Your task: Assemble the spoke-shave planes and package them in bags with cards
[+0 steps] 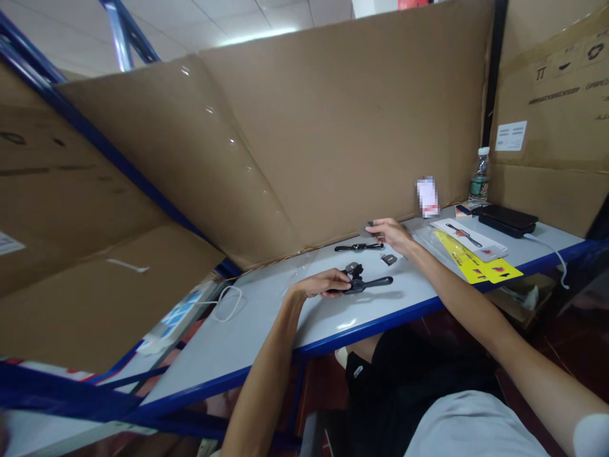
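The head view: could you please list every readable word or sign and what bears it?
No words are legible.
Apparent recycling sign: right-hand carton.
Too small or blurred: other carton print, white stickers, bottle label, yellow cards, white card, grey piece.
Upright screen: pixelated.

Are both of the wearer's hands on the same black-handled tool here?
No, the left hand holds the black-handled tool, while the right hand, apart from it, pinches a small dark piece.

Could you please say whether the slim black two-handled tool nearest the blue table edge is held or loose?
Held: the left hand grips one end of the tool; its other handle extends free.
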### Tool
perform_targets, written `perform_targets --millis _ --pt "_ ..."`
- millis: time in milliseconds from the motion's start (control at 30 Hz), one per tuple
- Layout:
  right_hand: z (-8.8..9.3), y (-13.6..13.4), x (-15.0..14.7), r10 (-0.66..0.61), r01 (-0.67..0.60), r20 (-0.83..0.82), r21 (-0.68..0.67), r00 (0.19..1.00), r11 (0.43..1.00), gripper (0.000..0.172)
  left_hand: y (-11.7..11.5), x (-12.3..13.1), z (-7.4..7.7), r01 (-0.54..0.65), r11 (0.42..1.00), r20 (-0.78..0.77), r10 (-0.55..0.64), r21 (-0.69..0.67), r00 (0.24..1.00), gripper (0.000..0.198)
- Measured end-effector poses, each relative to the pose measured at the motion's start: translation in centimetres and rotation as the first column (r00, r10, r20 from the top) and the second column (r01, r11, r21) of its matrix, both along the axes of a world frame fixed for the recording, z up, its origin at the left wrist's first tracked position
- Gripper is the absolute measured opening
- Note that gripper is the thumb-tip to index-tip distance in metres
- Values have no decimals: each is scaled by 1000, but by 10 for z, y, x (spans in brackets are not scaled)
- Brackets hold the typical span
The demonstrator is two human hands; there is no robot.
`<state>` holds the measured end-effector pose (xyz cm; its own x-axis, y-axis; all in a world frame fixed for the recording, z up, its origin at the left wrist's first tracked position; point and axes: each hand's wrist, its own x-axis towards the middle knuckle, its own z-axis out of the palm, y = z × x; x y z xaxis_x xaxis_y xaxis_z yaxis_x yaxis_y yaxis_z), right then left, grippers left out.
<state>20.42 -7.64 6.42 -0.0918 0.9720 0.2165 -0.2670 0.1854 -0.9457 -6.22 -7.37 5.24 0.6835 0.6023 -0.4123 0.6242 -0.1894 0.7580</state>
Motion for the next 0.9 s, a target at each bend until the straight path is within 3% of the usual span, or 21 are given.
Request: perform_targets --millis 167,300,400,500,700,900 --pt "2 9 -11 126 -123 204 -28 971 992 19 0 13 -1 -21 997 -48 25 71 999 42" --pt "5 30 -19 220 -235 535 -40 816 971 11 12 17 3 -22 997 -31 25 70 999 33" --pt "-4 39 -25 261 -296 635 -53 727 954 8 21 17 4 26 999 -37 -25 25 999 28" --pt "-22 38 -32 290 -313 648 -83 705 946 5 26 13 0 47 999 -17 -47 21 999 27" --pt "-46 37 -46 239 -248 682 -87 691 965 9 26 0 -13 29 995 50 -34 93 998 33" --pt "-47 37 -51 49 -233 764 134 643 963 8 22 1 -13 -3 991 34 -2 132 999 38"
